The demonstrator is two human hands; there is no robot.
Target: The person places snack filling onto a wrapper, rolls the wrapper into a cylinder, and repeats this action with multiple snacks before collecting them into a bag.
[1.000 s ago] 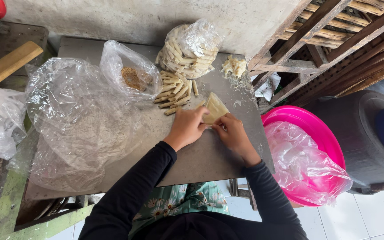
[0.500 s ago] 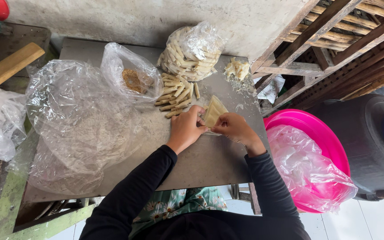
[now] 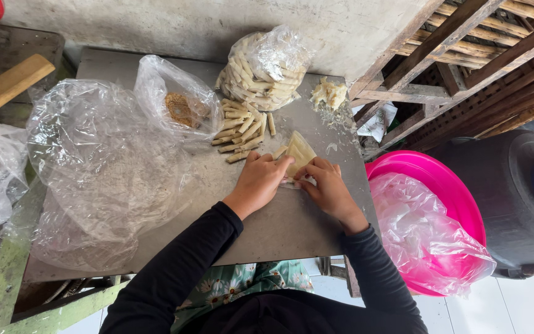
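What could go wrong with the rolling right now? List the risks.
1. The thin wrapper pinched between the left hand and right hand might tear or unroll.
2. The loose finished rolls lie close by the hands; a nudge could scatter them.
3. The crumbly pile sits near the table edge and could spill off.

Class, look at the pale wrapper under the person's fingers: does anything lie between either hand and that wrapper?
Nothing visible does. The left hand and the right hand both rest directly on the pale wrapper on the metal table. The loose pile of rolled sticks lies beyond the left hand, apart from the wrapper.
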